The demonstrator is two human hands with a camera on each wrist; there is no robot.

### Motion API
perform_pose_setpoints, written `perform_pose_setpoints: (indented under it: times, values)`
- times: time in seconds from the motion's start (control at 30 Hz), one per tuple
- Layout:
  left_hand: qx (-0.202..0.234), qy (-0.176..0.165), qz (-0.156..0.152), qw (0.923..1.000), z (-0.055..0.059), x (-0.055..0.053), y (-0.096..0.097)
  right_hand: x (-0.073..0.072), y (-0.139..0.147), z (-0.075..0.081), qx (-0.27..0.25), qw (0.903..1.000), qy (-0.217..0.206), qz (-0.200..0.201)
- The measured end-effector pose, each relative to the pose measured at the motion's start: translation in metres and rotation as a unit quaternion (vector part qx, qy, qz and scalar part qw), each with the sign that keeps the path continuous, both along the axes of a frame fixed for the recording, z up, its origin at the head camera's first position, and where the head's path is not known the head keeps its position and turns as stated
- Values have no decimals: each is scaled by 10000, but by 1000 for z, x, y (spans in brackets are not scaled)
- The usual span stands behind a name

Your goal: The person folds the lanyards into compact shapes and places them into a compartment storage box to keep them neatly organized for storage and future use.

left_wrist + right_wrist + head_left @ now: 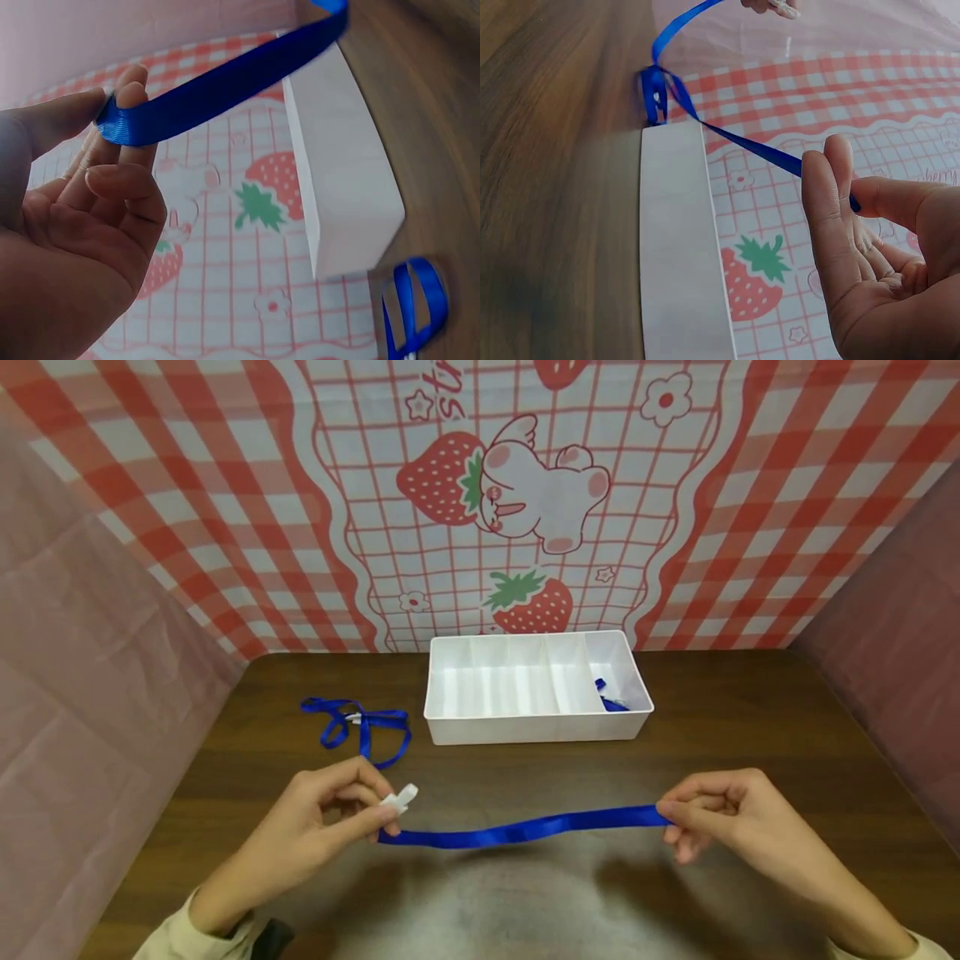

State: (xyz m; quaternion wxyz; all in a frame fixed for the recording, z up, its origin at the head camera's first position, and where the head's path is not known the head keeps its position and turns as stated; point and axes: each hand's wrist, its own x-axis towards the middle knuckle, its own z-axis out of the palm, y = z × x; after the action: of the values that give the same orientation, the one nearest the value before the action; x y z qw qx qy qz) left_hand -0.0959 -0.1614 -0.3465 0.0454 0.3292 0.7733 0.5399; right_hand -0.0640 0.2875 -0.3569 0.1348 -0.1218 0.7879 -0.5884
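A flat, shiny blue ribbon (510, 836) stretches between the two hands above the table, sagging slightly. My left hand (322, 822) pinches its left end between thumb and fingers, together with a small white plastic piece (403, 798) that sticks out past the fingertips. At the other end, my right hand (727, 817) pinches the ribbon between thumb and index finger. The left wrist view shows the blue ribbon (225, 86) running out from under the thumb. In the right wrist view the ribbon (757, 148) passes behind the fingers, and its tip shows at the thumb.
A white box (536, 729) with several compartments stands behind the ribbon; small blue pieces (615, 704) lie in its rightmost compartment. Left of it, another blue ribbon (386, 720) with a white part lies loosely looped on the brown wooden table (750, 718). A strawberry-print cloth (360, 527) hangs behind.
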Motion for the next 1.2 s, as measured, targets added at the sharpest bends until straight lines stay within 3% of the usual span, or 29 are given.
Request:
perform_pose_setpoints:
  times: [0.37,0.6,0.9,1.07,1.2]
  values:
    - [202,509,-531,9971,1,-2,32,-1,-18,5,-271,9971,426,566]
    - [413,661,-683,9946,-1,-2,54,-3,-33,10,-339,9941,567,863]
    - [490,359,-891,9942,1,3,80,-6,-50,19,-494,9891,834,1109]
    - [424,411,-913,9941,4,4,95,-7,-61,25,-621,9889,658,1183]
    - [378,211,-873,9952,5,3,106,-8,-69,27,-818,9868,512,1301]
